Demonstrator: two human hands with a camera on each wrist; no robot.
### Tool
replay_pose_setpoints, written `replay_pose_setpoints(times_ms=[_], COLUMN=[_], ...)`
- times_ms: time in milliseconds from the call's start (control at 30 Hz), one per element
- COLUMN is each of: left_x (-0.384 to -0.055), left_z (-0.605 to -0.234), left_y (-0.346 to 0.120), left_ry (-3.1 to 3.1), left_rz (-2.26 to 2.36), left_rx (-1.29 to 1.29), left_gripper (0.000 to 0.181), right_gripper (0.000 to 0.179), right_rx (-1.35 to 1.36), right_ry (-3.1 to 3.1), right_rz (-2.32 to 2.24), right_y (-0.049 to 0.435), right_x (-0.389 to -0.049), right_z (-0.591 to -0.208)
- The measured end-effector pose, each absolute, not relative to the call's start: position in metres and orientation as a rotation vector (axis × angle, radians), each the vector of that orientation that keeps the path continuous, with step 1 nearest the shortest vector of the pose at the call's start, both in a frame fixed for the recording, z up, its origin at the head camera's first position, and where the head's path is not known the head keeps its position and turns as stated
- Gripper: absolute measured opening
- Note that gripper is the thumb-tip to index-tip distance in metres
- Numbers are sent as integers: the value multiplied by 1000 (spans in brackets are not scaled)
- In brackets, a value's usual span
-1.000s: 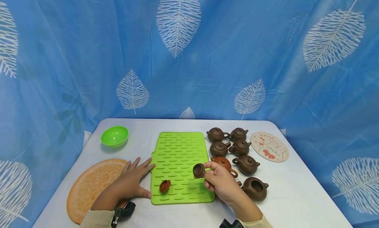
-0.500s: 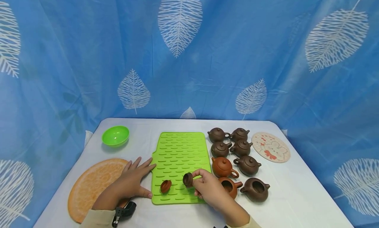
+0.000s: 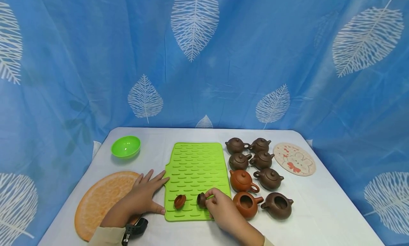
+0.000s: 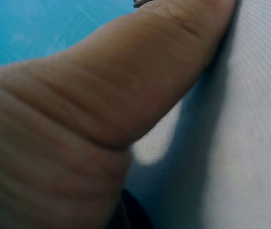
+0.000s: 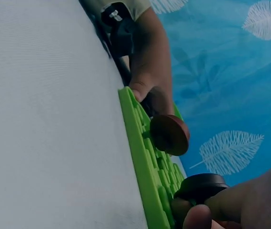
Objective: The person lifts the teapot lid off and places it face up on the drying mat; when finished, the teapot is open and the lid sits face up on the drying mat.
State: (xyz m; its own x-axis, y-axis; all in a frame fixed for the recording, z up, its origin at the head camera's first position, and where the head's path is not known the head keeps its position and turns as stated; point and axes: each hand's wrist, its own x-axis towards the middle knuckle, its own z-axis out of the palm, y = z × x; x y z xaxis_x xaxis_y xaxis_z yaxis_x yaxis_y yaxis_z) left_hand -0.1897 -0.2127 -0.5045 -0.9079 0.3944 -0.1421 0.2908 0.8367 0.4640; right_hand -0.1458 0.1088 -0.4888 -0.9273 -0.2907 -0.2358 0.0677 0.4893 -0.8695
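Observation:
My right hand [image 3: 222, 210] pinches a dark brown teapot lid [image 3: 201, 201] at the near part of the green ridged mat [image 3: 198, 164]. It stands tilted on edge, hollow side to the left, and appears to touch the mat. Just left of it a reddish-brown lid [image 3: 180, 201] lies tilted on the mat; the right wrist view shows both the reddish lid [image 5: 169, 135] and the dark lid [image 5: 203, 186]. Fingers spread, my left hand [image 3: 145, 194] rests at the mat's left edge. Only its thumb side fills the left wrist view.
Lidless teapots, one reddish [image 3: 247, 205] and one dark [image 3: 278, 206], stand right of the mat. Behind them are a lidded reddish teapot [image 3: 241, 181] and several lidded dark teapots [image 3: 269, 178]. A green bowl [image 3: 126, 147], orange-slice mat [image 3: 96, 203] and rabbit coaster [image 3: 295, 159] lie around.
My right hand has carried the dark lid left and down onto the near part of the mat, uncovering the lidless reddish teapot from view. My left hand has stayed put.

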Motion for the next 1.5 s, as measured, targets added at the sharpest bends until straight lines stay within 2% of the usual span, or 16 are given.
replay_pose_setpoints(times_ms=[433, 1300, 1500], left_x=[-190, -191, -189], left_z=[-504, -505, -503], left_y=[-212, -212, -211], left_ry=[2787, 2796, 2793], left_rz=[647, 637, 643], left_rx=[519, 527, 532], left_gripper=[128, 127, 127], right_gripper=[9, 53, 53], right_rx=[-182, -193, -198], right_ry=[2472, 2483, 2583], right_rz=[-1373, -1321, -1255], right_y=[108, 116, 118], right_x=[-142, -136, -138], right_z=[-489, -474, -464])
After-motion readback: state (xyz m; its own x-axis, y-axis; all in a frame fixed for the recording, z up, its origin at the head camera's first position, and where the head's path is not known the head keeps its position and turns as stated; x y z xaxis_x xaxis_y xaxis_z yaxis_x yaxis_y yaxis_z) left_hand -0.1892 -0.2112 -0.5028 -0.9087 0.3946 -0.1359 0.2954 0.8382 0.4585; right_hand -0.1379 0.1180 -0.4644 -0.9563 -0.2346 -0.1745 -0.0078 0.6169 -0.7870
